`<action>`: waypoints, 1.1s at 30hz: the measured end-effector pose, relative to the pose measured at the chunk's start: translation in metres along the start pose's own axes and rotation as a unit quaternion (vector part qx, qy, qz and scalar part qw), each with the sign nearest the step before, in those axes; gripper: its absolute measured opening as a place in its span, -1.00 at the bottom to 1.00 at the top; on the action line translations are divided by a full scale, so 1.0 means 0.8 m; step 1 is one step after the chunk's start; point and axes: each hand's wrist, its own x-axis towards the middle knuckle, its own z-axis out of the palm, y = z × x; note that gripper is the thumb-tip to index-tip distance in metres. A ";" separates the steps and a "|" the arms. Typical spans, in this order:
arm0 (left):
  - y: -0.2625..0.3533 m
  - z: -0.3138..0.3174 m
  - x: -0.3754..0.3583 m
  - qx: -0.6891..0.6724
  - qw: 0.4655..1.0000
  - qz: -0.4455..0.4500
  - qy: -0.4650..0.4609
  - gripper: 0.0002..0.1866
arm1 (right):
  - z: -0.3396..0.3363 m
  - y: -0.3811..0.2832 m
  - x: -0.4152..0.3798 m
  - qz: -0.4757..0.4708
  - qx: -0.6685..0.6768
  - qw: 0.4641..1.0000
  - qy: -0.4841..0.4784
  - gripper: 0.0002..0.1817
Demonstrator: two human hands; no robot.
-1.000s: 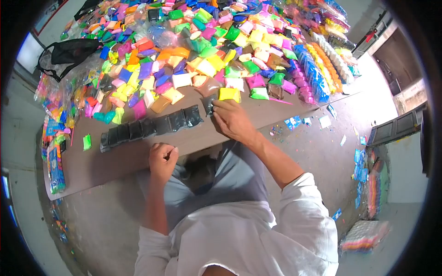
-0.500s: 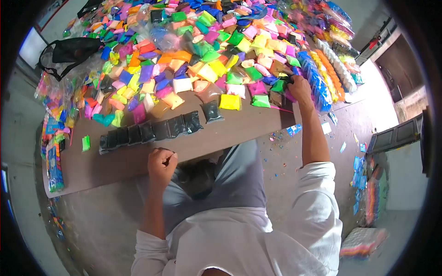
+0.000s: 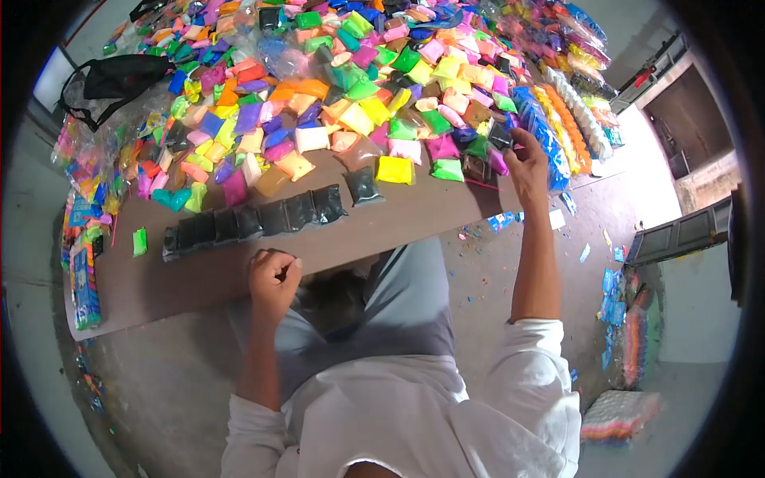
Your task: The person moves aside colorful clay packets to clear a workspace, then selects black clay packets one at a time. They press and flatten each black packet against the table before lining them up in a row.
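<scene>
Head view, looking down over a seated person in a white long-sleeved top at a brown table [image 3: 239,275] with a smooth, matte surface. Bare board is seen only along the near strip and left end; the far half is buried under a heap of coloured packets [image 3: 351,88] — small, soft, pillow-shaped pouches in glossy film. A row of black packets [image 3: 255,221] is laid edge to edge across the bare strip, with one more black packet [image 3: 366,186] set just beyond its right end, close to a yellow packet [image 3: 396,169].

The right hand [image 3: 527,163] is stretched to the table's right edge, where its fingers are pinched on a small black packet [image 3: 500,135] at the fringe of the heap, beside long banded sleeves of blue and orange packets [image 3: 558,119]. The left hand [image 3: 273,279] is curled into a closed fist at the near table edge; whether anything is held inside cannot be told.

A black mesh bag [image 3: 111,80] sits at the far left corner. The grey floor [image 3: 494,263] to the right is littered with scraps — open room is found there and below the table.
</scene>
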 end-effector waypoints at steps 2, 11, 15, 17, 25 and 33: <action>-0.006 0.001 0.002 -0.020 1.000 0.001 -0.002 -0.92 | 0.013 -0.025 -0.034 0.036 0.151 0.988 -0.012 -0.46; -0.003 -0.013 0.011 -0.026 0.994 -0.053 -0.097 -0.78 | 0.161 -0.162 -0.197 -0.171 0.169 0.935 -0.261 -0.45; -0.010 -0.015 0.007 -0.027 0.996 -0.033 -0.082 -0.65 | 0.215 -0.190 -0.222 -0.263 0.189 0.909 -0.262 -0.46; -0.006 -0.018 0.006 -0.078 0.992 -0.073 -0.073 -0.64 | 0.226 -0.194 -0.230 -0.267 0.200 0.912 -0.240 -0.47; -0.017 -0.010 0.001 -0.066 0.995 -0.046 -0.057 -0.63 | 0.219 -0.195 -0.239 0.188 0.421 0.830 -0.314 -0.53; -0.008 -0.021 0.004 -0.041 0.991 -0.059 -0.116 -0.70 | 0.222 -0.202 -0.236 0.162 0.476 0.799 -0.329 -0.62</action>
